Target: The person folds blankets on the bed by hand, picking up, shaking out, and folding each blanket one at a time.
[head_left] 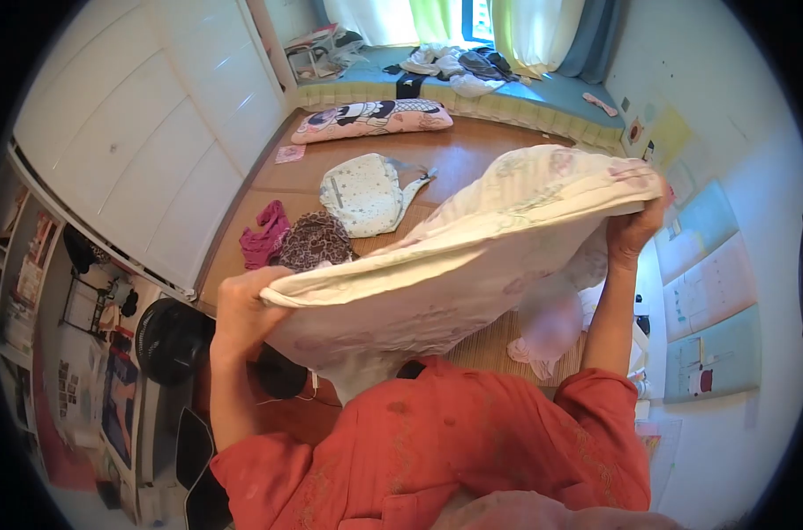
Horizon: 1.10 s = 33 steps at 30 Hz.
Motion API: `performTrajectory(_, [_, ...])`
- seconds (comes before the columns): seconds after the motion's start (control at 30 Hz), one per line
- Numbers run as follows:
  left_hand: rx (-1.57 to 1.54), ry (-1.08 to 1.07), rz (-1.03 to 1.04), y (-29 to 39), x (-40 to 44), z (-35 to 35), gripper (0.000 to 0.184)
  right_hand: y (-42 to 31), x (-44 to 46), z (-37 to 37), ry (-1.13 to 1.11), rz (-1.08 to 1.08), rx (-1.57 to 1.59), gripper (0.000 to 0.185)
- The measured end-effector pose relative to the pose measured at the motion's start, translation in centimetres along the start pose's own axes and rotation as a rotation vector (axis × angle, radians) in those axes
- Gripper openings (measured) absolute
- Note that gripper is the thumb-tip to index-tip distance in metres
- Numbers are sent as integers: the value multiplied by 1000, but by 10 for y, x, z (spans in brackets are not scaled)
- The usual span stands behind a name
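Note:
A cream floral quilt (472, 265) is stretched between my two raised hands, its near part hanging in front of my red shirt. My left hand (241, 309) is closed on one end of its thick edge, with the thumb along the top. Higher up on the other side, my right hand (638, 225) grips the opposite end, its fingers partly hidden by the fabric. Between the hands the top edge slants upward to the right. Cloth bulges up and away beyond that edge near my right hand.
On the wooden floor lie a long pink cartoon pillow (375, 122), a white patterned carrier-like item (366, 194), a leopard-print cloth (316, 240) and a magenta cloth (263, 234). Clothes (459, 66) are heaped on the window ledge. A black round fan (173, 340) stands at left.

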State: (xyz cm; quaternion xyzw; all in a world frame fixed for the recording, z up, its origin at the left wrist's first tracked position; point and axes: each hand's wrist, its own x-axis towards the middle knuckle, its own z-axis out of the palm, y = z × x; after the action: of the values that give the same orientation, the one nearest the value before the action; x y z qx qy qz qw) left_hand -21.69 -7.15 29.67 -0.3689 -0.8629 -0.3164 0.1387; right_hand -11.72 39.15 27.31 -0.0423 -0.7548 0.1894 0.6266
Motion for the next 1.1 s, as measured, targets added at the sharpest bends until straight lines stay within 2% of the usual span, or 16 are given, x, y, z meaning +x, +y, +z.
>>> performTrajectory(0.07, [90,25,-8,-15,6,3,17,31,-23,-5,-125,-238,-470,25])
performTrajectory(0.13, [360,146,34,-40,17,6,15,6,-22,-24,-302,30,-157,27])
performTrajectory(0.17, [411,252,86,-45,29,4,15,7,-17,-33,-182,-85,-201,29])
performTrajectory(0.27, [552,574,208,-43,63,-15,14,-40,13,-62,-210,26,-126,36])
performTrajectory(0.3, [544,578,220,-43,74,-14,14,-36,11,-64,-200,26,-137,36])
performTrajectory(0.37, [455,803,302,-41,91,-12,16,-16,-6,-61,-259,-11,-184,33])
performTrajectory(0.4, [448,803,307,-50,97,-3,16,6,-26,-61,-413,105,-152,32])
performTrajectory(0.47, [453,540,248,-89,100,34,20,13,-64,-50,-630,459,109,27])
performTrajectory(0.53, [458,279,124,-119,94,72,22,21,-103,-45,-841,505,202,21])
performTrajectory(0.57, [476,192,51,-131,90,88,21,24,-120,-42,-849,284,200,17])
performTrajectory(0.6, [493,104,-23,-140,85,103,21,18,-124,-42,-845,289,198,17])
performTrajectory(0.67, [517,5,-113,-152,77,131,21,4,-130,-38,-1113,549,325,15])
performTrajectory(0.83, [465,4,-351,-163,62,179,21,-14,-129,-14,-1207,629,468,23])
performTrajectory(0.93, [370,-12,-310,-174,58,200,26,-25,-134,1,-1200,668,570,28])
performTrajectory(1.03, [406,-354,-241,-114,54,207,68,-27,-138,18,-1191,665,575,30])
performTrajectory(1.1, [-85,-300,131,-91,40,238,82,-33,-143,31,-1204,681,553,30])
